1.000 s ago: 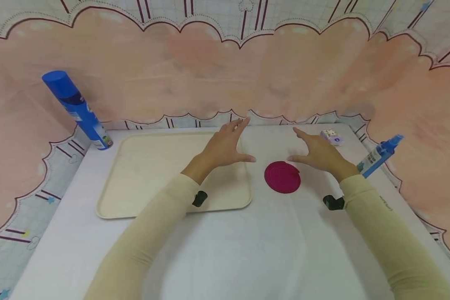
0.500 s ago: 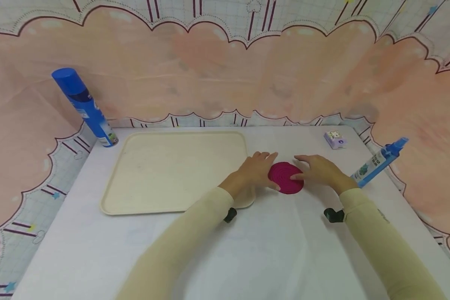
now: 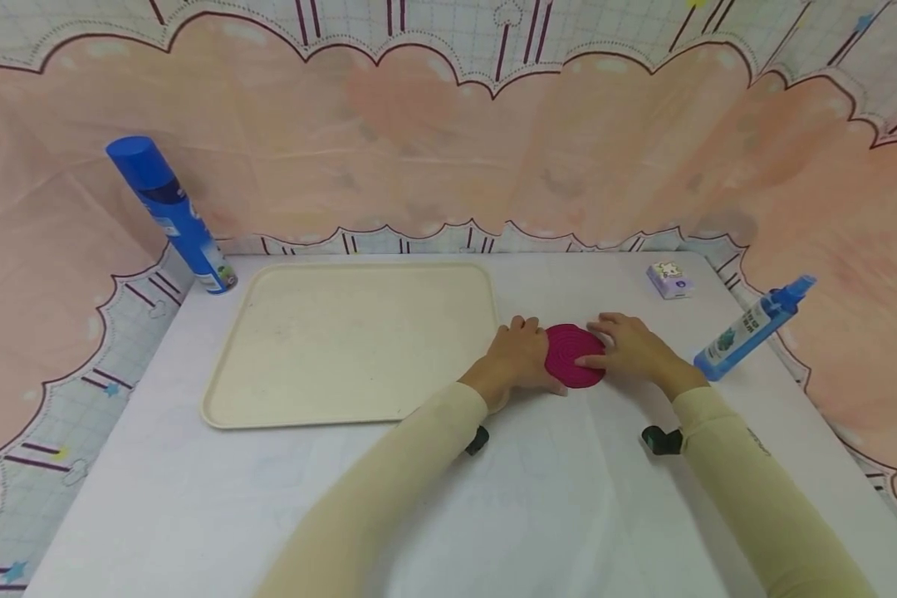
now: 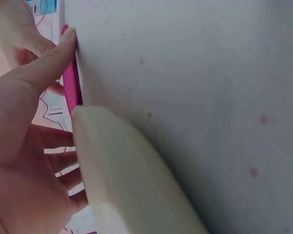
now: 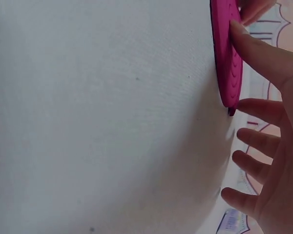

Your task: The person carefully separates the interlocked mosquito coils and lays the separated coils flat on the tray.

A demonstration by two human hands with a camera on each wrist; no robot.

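A round magenta disc (image 3: 574,355) with concentric rings lies on the white table between the two hands. My left hand (image 3: 519,355) holds its left side, the thumb at the near edge. In the left wrist view that thumb (image 4: 63,48) touches the disc's thin rim (image 4: 71,83); the other fingers reach beyond the tray's corner. On the other side, my right hand (image 3: 631,349) grips the right edge. The right wrist view shows the right thumb (image 5: 254,46) on the ringed face of the disc (image 5: 228,63) and the index fingertip at its edge, the remaining fingers spread.
A cream tray (image 3: 359,345) lies left of the disc, its near right corner under the left wrist. A blue spray can (image 3: 175,216) stands at the back left. On the right are a blue spray bottle (image 3: 751,328) and a small purple box (image 3: 670,281).
Both hands have come down onto the disc, the left moving right and toward the body from above the tray. The right hand has lowered to the disc's edge. The disc stays on the table.
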